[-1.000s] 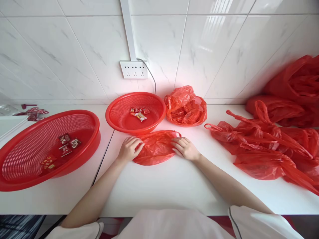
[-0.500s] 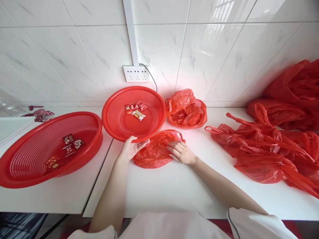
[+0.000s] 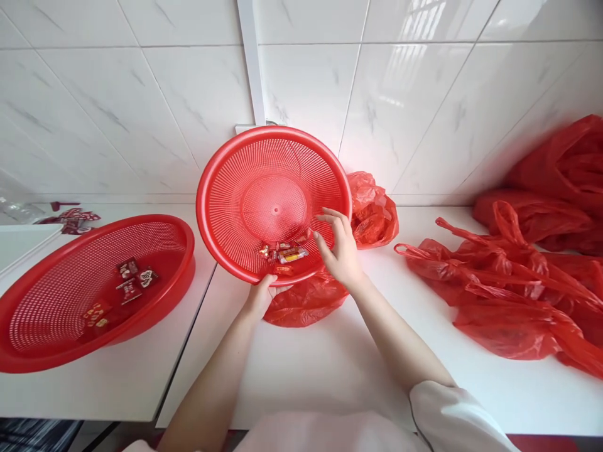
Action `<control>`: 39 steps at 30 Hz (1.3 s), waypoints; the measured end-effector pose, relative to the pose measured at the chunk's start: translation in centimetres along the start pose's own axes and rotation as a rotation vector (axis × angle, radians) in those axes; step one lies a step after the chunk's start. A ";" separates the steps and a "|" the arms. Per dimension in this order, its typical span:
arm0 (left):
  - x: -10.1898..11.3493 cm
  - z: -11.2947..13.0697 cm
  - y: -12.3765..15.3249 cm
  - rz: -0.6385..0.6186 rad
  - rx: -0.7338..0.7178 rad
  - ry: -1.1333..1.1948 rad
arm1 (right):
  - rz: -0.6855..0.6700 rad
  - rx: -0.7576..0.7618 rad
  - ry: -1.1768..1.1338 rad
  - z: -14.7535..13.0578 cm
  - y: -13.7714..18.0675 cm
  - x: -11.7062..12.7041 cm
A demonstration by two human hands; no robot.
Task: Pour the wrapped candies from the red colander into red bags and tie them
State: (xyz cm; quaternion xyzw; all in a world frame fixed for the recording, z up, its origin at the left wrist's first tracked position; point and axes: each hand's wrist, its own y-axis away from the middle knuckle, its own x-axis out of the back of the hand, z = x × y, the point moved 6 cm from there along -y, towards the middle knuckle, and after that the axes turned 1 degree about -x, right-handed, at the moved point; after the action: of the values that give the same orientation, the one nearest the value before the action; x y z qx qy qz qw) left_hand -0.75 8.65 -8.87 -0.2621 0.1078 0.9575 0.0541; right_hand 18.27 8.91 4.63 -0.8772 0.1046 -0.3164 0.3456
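Note:
My left hand [image 3: 262, 296] grips the near rim of a round red plastic basket [image 3: 276, 169], which is tilted up toward me. Small wrapped candies [image 3: 288, 253] lie gathered low inside it, by the near wall. Over the basket's right side hovers my right hand [image 3: 340, 250], fingers spread and holding nothing. Beneath the basket, a red plastic bag [image 3: 308, 304] rests on the white table, its far part hidden by the basket.
A second red basket [image 3: 162, 317] with several wrapped candies stands at left. Another red bag [image 3: 377, 220] is behind on the right. Tied red bags [image 3: 509, 307] pile up at far right. The tiled wall [image 3: 414, 113] closes off the back.
The basket has been lifted and tipped toward me by my left hand, and its candies have slid to the near side. My right hand has left the bag and risen to the basket.

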 end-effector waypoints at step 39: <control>2.2 3.0 0.4 0.185 -0.129 0.010 | -0.400 -0.096 -0.025 2.4 2.1 -1.8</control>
State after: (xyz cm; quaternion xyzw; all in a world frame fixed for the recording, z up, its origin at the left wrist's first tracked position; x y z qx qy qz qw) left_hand -4.18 9.03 -7.43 -0.2589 0.0697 0.9620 -0.0519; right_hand 18.46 9.39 0.95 -0.8999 -0.0610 -0.3625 0.2348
